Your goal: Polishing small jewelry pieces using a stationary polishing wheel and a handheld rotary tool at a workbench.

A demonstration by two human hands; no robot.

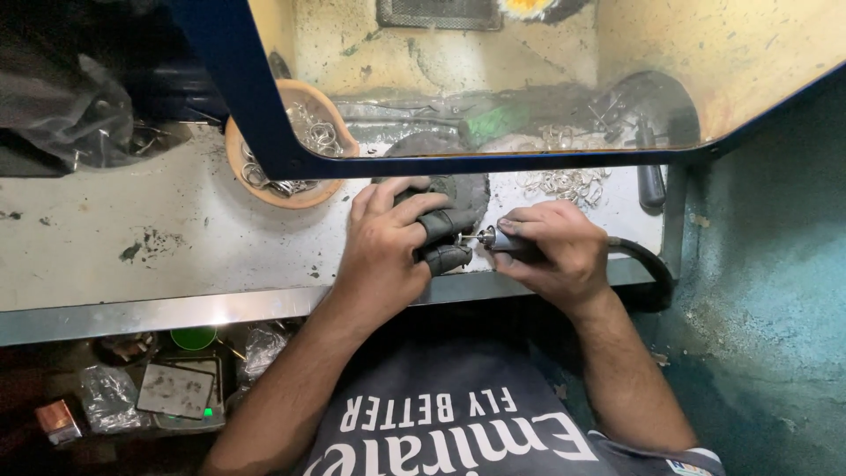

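My left hand (388,247) rests on the bench, thumb and forefinger covered by black finger guards (445,238), pinching a small piece that I cannot make out. My right hand (560,247) grips a slim rotary handpiece (500,240) like a pen, its fine tip touching the piece between the left fingers. A black flexible hose (648,264) runs from the handpiece off to the right. Both hands work over a dark round pad (467,189) on the white worktop (176,238).
An orange bowl (242,172) of silver rings sits at the back left. More silver rings lie in a loose pile (564,181) behind the right hand. A blue-framed clear shield (493,163) stands over the bench. Clutter lies below the metal bench edge (159,313).
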